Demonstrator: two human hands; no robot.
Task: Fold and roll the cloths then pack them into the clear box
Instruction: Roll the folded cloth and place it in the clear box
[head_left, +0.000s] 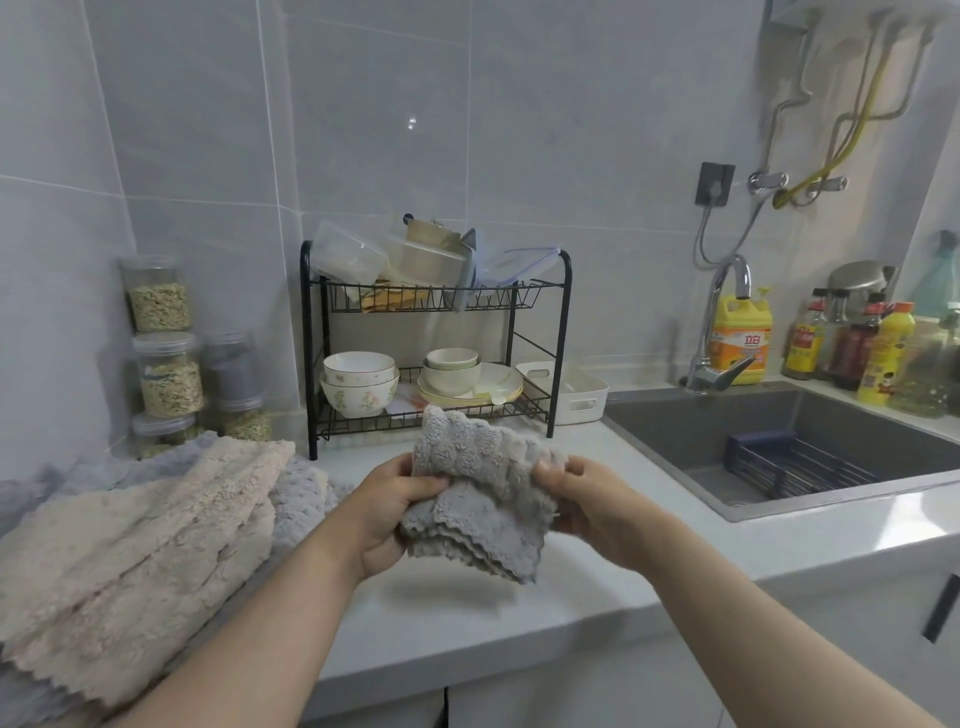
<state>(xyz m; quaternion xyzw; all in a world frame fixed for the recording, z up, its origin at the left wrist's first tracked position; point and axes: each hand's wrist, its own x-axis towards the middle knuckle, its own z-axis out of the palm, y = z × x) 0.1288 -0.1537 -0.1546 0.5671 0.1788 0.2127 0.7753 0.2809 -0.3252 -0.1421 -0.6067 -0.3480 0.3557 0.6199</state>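
Grey cloth (475, 499) — gripped between both hands (395, 512)

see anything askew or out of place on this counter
The clear box on the black rack's top shelf sits tilted among containers stacked at angles. The cloth pile at left seems to overhang the counter edge.

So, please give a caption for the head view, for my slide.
A folded grey cloth held by the left hand and right hand above the counter, beside a pile of cloths.
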